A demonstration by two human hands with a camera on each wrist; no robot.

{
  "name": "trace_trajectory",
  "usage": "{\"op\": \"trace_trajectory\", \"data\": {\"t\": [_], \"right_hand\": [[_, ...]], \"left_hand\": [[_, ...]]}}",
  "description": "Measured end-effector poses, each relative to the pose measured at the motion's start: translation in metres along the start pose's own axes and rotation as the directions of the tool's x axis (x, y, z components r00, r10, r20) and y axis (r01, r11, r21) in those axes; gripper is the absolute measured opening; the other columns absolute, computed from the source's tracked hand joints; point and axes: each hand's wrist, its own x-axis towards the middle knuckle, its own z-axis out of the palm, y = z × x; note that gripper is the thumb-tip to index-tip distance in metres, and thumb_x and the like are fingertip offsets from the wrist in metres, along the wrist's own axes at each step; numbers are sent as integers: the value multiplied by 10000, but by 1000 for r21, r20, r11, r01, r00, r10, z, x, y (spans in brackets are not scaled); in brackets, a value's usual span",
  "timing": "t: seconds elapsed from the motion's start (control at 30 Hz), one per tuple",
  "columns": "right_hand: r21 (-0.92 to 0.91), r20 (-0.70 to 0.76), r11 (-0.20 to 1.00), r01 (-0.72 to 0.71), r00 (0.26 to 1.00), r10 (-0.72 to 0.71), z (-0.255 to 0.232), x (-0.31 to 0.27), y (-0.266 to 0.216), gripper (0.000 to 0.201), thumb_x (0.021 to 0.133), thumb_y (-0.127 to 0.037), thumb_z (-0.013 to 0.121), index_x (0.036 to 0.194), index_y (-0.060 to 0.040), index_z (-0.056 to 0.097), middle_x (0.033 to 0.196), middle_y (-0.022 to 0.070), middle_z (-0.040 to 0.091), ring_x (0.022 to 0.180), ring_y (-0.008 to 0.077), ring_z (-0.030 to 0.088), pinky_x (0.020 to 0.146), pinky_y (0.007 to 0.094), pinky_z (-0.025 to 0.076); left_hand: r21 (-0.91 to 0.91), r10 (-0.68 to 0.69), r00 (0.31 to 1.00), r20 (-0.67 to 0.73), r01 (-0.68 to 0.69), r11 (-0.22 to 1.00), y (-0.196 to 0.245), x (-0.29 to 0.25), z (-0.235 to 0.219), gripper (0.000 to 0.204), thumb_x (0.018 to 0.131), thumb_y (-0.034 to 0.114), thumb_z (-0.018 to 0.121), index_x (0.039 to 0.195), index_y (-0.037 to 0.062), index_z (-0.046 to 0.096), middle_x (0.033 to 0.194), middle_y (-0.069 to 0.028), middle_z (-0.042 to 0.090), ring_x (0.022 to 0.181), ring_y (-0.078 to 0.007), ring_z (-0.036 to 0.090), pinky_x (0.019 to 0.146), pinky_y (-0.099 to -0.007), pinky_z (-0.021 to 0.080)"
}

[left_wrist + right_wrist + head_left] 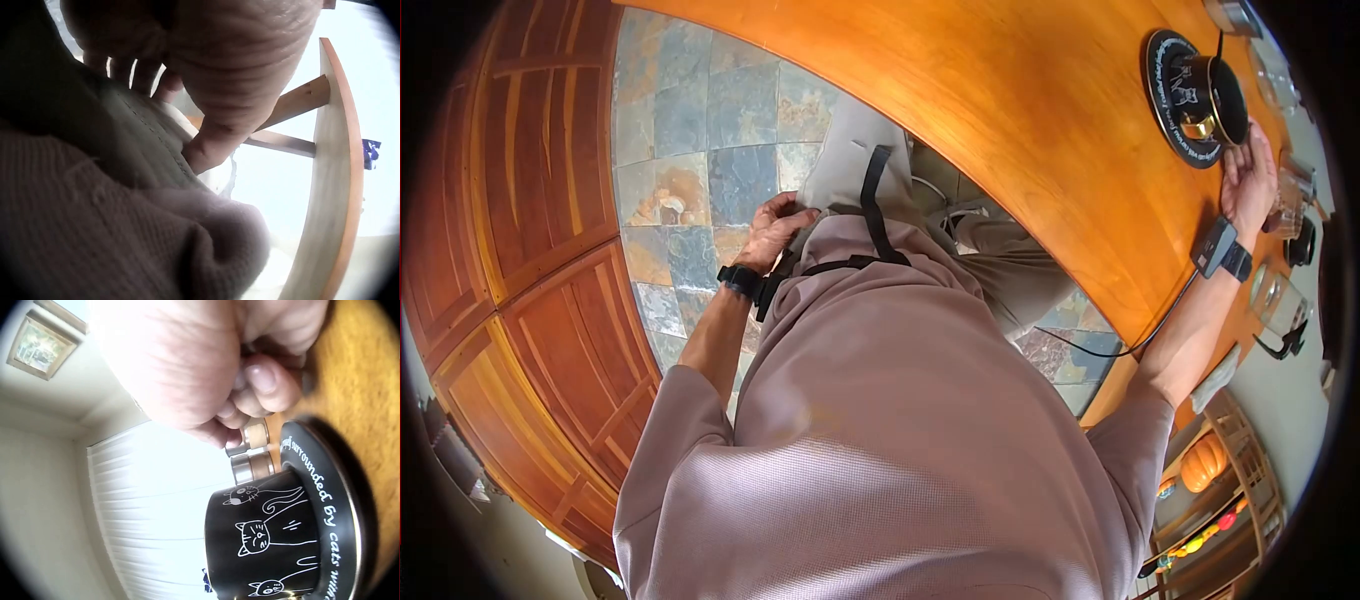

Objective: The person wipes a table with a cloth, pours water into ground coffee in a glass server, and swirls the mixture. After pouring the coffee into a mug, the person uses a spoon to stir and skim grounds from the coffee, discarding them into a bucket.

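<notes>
On the wooden table (1020, 120), a black cup (1200, 85) with white cat drawings and a gold handle stands on a black saucer (1164, 115) with white lettering round its rim. A thin dark handle sticks up at the cup. Beside them lies my right hand (1252, 185), its fingertips close to the cup and saucer in the head view. In the right wrist view its fingers (269, 381) are loosely curled, holding nothing, above the cup. My left hand (772, 228) rests on my trouser leg at the lap, thumb (206, 147) against the cloth.
Glass jars (1293, 185) and a glass pot with a black handle (1282, 305) stand along the table's far right side. A black cable (1100, 353) hangs from my right wrist past the table edge. Wooden cabinets (550, 150) line the left; a shelf with a pumpkin (1204, 462) stands lower right.
</notes>
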Motion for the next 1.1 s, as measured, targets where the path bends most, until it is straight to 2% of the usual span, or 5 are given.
{"op": "trace_trajectory", "data": {"t": [0.2,0.4,0.53,0.8,1.1], "right_hand": [[-11,-121,1000,12,992,-14,20,-10,-3,213,975,-109,593,1124,30,654,724,-65,539,543,11,364,464,178,256],[46,-76,999,-11,997,14,29,-18,-5,142,959,-119,632,1037,-11,684,632,-99,441,510,8,314,455,189,226],[59,-70,997,-50,996,54,44,-23,-33,161,962,-160,647,1022,-16,683,614,-103,408,508,12,304,456,193,225],[-614,164,764,198,979,-122,102,-19,-114,306,904,-251,717,1083,-3,724,862,-1,697,787,82,612,726,249,499],[-791,369,470,391,918,-144,126,3,-85,312,883,-291,681,1044,-25,700,917,177,666,955,352,599,845,437,469]], "left_hand": [[410,142,989,-49,-110,905,48,12,17,607,809,359,755,1255,-25,610,1037,-115,686,969,-201,624,847,-310,490],[633,-273,960,69,169,756,57,53,-20,732,800,500,703,1259,-62,609,1195,-207,665,1167,-287,599,982,-377,459],[801,172,973,152,-224,556,101,3,1,684,831,372,720,1303,-89,539,1197,-254,654,1149,-318,626,971,-368,483],[396,16,538,843,-639,660,266,-82,120,303,908,142,699,1147,-37,647,929,-85,717,875,-125,671,738,-259,530],[-35,207,436,876,-370,928,319,0,266,232,959,156,649,1149,24,624,874,-54,676,811,-144,665,704,-271,526]]}}
